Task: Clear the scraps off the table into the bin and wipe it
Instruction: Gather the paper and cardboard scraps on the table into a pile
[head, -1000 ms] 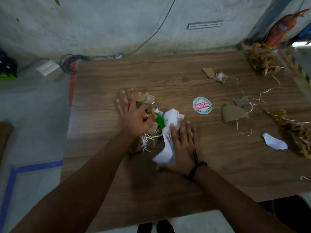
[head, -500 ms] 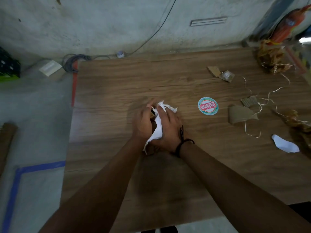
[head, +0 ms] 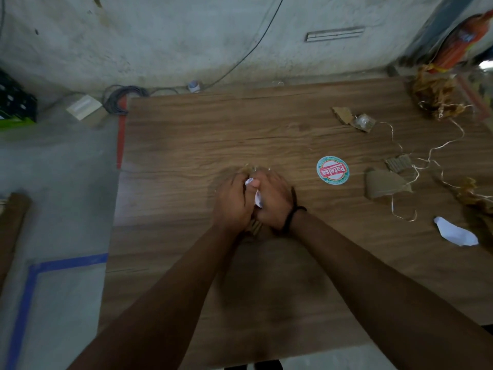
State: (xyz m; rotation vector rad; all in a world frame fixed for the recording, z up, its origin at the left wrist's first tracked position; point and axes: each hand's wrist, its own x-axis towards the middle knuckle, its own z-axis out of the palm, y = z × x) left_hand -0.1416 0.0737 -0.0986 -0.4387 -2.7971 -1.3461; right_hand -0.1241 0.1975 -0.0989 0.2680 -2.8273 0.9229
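Note:
My left hand (head: 232, 202) and my right hand (head: 273, 200) are cupped together over the middle of the wooden table (head: 186, 134). Between them they grip a bundle of scraps (head: 253, 192); only a bit of white paper and some cardboard at the wrists show. Loose scraps lie to the right: a round red and teal sticker (head: 332, 170), a brown cardboard piece (head: 384, 184), a smaller corrugated piece (head: 398, 163), a torn cardboard bit with clear plastic (head: 352, 118), pale string (head: 426, 161), and a white paper scrap (head: 454, 231). No bin is in view.
Brown crumpled fibre heaps sit at the table's far right corner (head: 437, 94) and right edge (head: 472, 193). An orange bottle-like object (head: 461, 41) stands behind. On the floor left are coiled cable (head: 120, 98), a small box (head: 84, 106), red tape and blue tape (head: 24, 303).
My hands went from spread flat beside the scrap pile to closed together around it. The white paper, green bit and cardboard are now squeezed inside them.

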